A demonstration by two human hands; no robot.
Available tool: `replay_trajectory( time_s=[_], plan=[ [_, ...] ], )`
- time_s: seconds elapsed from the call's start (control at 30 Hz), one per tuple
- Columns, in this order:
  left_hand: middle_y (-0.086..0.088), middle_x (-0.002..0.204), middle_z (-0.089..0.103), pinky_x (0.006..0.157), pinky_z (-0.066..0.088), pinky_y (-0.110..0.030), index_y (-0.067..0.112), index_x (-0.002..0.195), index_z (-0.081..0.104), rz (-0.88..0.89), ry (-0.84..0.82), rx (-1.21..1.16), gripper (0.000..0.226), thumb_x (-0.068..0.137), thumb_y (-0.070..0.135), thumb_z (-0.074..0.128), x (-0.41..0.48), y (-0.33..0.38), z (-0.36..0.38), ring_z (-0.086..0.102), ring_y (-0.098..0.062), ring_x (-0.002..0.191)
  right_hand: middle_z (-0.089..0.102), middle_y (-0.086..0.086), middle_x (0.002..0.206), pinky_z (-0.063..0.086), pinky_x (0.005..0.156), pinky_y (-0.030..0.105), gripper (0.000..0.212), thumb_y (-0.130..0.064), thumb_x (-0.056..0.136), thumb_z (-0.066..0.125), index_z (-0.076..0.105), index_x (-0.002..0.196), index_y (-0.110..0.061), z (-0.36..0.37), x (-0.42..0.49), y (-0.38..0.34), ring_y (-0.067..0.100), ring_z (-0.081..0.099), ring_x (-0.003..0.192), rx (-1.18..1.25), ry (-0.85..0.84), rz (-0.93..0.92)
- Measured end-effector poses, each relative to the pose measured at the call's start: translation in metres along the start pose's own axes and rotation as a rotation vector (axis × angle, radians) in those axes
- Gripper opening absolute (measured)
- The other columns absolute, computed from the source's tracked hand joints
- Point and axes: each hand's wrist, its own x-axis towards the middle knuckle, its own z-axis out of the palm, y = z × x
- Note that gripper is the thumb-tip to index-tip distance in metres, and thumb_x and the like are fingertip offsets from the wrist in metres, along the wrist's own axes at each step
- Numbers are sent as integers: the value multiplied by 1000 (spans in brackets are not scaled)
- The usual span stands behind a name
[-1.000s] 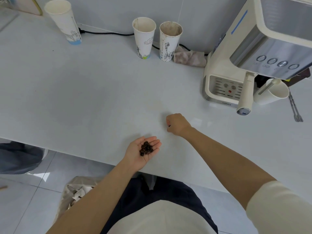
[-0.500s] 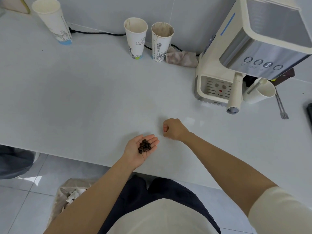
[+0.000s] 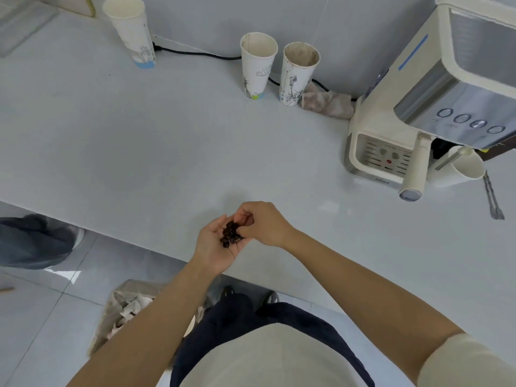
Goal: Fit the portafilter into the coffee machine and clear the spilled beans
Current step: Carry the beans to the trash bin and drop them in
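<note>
A dozen or so beans (image 3: 231, 234) lay in the cupped left hand (image 3: 216, 244) at lower centre, a tray; right hand (image 3: 262, 223) fingers pinched narrowly above, seemingly releasing more.

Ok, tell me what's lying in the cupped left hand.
A small heap of dark coffee beans lies in the upturned left hand. The right hand curls over the heap's far edge, covering anything pinched in its fingers and part of the palm.
</note>
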Motion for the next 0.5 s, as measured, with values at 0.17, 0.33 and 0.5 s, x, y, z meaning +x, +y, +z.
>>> replay_trajectory(
  time_s=[0.17, 0.33, 0.5],
  plan=[
    [-13, 79, 76, 65, 60, -28, 1, 70, 76, 165, -7, -68, 58, 96, 20, 28, -25, 12, -23, 74, -19, 73, 64, 13, 106, 40, 69, 8, 19, -5, 83, 58, 64, 102, -2, 26, 3, -26, 11, 52, 85, 49, 16, -92],
    [-14, 96, 73, 76, 59, -30, -2, 94, 70, 363, 32, -190, 47, 94, 23, 30, -52, 15, -44, 69, -24, 91, 57, 4, 104, 40, 76, 5, 30, -5, 87, 54, 55, 117, -4, 54, -3, -49, 7, 51, 91, 248, 63, -156],
    [-4, 77, 75, 64, 58, -24, 9, 69, 77, 566, 110, -336, 58, 96, 23, 28, -77, 0, -52, 72, -14, 73, 59, -10, 86, 44, 92, 22, 27, -8, 92, 46, 55, 117, -5, 82, -14, -65, 8, 54, 91, 465, -53, -129]
  ],
)
